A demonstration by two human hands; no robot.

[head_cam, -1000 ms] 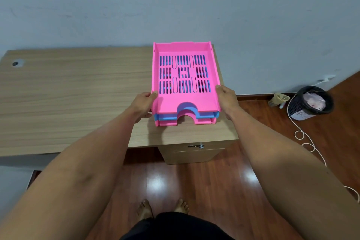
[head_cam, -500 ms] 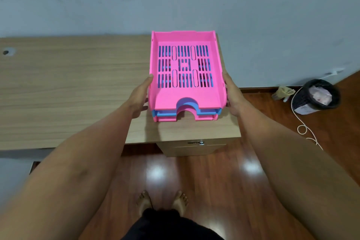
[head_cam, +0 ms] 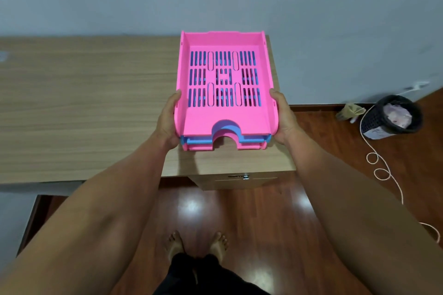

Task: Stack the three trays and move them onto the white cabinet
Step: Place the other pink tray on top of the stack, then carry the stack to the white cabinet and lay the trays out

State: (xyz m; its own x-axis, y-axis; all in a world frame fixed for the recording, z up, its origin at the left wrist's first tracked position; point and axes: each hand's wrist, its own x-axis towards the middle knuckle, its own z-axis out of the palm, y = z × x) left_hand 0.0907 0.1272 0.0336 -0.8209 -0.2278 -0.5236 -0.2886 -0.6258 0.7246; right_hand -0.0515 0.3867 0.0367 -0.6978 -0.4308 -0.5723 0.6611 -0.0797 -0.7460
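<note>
Three letter trays sit nested in one stack: a pink tray on top, a blue tray in the middle and another pink tray at the bottom. My left hand grips the stack's left side and my right hand grips its right side. The stack is held over the right end of the wooden desk, its front edge raised above the desktop. No white cabinet shows in this view.
A drawer unit stands under the desk's right end. A black wastebasket and a looping white cord lie on the wooden floor at the right. My bare feet stand on the floor below. A grey wall runs behind.
Both hands have lifted the stack off the desk and drawn it nearer to me; it looks larger. My hands have slid further along its sides.
</note>
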